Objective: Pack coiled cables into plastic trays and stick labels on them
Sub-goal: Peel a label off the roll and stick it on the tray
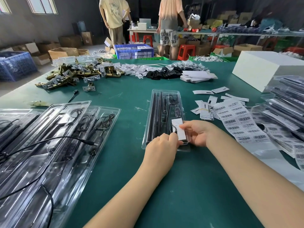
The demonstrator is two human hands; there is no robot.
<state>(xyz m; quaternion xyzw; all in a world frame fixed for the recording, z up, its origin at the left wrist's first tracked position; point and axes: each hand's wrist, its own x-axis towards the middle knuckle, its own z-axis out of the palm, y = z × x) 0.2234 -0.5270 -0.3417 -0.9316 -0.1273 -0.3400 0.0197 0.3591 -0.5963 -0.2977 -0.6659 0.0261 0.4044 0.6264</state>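
Nearest the camera, two bare forearms are reaching forward over the green table [125, 99] and meeting at the near end of a clear plastic tray [148, 122]. The tray is lying with its long axis running away from the person, tilted slightly right, holding black rods and a thin coiled cable [172, 98] toward its far end. A white label [178, 127] is sitting at the tray's near right corner, directly between the two hands, so both are equally close to it. The left hand [160, 149] is curling its fingers over the tray's near edge, its thumb and forefinger closing on the label's lower left side. The right hand [199, 133] is pinching the label's right edge with narrow, bent fingers. Judging by this, the label is being pressed down, and the next move would be smoothing it along the tray.

Left of the hands, filled trays [49, 132] are lying stacked. To the right, a barcode sheet [238, 120] is spreading out. Farther off, brass hardware [69, 74] is piled.
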